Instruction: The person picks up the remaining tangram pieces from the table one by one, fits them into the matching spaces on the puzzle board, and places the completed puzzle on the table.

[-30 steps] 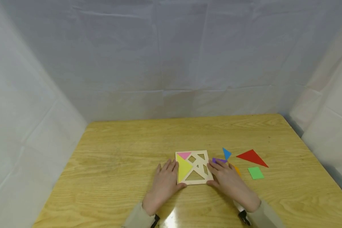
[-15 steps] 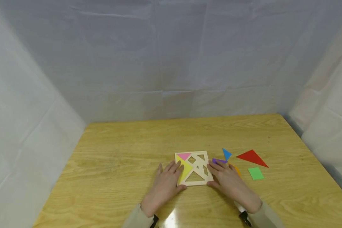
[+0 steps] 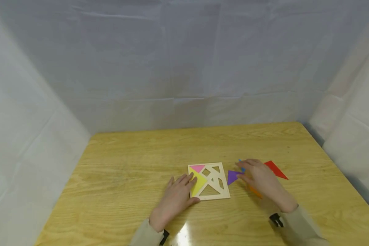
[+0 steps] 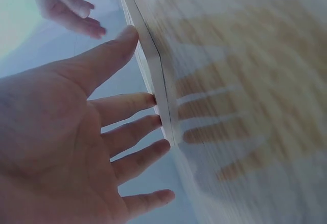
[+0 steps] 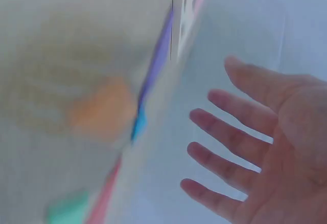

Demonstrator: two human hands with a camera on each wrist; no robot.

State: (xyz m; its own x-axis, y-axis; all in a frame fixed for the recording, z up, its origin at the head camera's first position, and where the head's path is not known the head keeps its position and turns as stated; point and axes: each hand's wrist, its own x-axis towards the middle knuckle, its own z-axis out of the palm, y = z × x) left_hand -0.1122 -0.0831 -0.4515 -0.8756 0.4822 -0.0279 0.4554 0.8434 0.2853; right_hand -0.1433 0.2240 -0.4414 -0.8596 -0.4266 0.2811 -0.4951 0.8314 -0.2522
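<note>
A pale wooden tangram board (image 3: 226, 194) lies on the table, with a yellow triangle (image 3: 199, 183) and a pink triangle (image 3: 198, 168) set in its left side. My left hand (image 3: 174, 199) rests at the board's left edge; its fingertips lap over the yellow triangle, and the left wrist view shows the fingers spread and mostly straight. Over the loose pieces to the right hovers my right hand (image 3: 262, 179), its fingers extended and holding nothing in the right wrist view. Nearest to it are a purple triangle (image 3: 232, 176), a blue triangle (image 5: 138, 125) and an orange piece (image 3: 255, 192).
A red triangle (image 3: 276, 169) shows partly behind the right hand. In the right wrist view a green square (image 5: 69, 208) lies near it, mostly hidden in the head view. The wooden table (image 3: 126, 160) is enclosed by white sheeting (image 3: 147, 61) at the back and sides.
My right hand has left the board's right edge and moved right and upward, uncovering more of the purple triangle. The left hand's fingertips have slid slightly further onto the yellow triangle.
</note>
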